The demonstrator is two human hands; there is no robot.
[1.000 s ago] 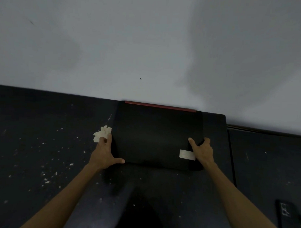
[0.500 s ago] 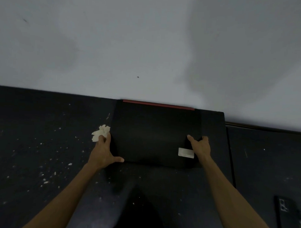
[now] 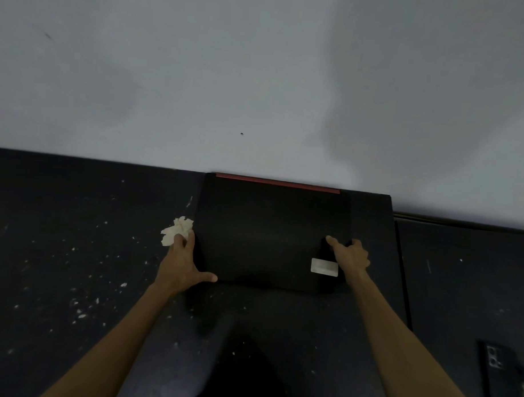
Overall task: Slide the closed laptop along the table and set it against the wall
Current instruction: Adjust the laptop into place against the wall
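Note:
A closed black laptop (image 3: 268, 237) with a red strip along its far edge and a white sticker near its front right corner lies flat on the dark table (image 3: 74, 251). Its far edge touches the grey wall (image 3: 259, 79). My left hand (image 3: 182, 262) grips the laptop's left edge, thumb along the front edge. My right hand (image 3: 349, 256) holds the right edge, thumb on top of the lid.
A crumpled piece of white paper (image 3: 176, 229) lies just past my left fingers. White specks dot the table's left part. A seam splits off a second table surface (image 3: 460, 279) at right. A dark phone-like object (image 3: 501, 379) sits at the lower right.
The laptop stays against the wall and both hands keep their grip. Only the view has shifted slightly.

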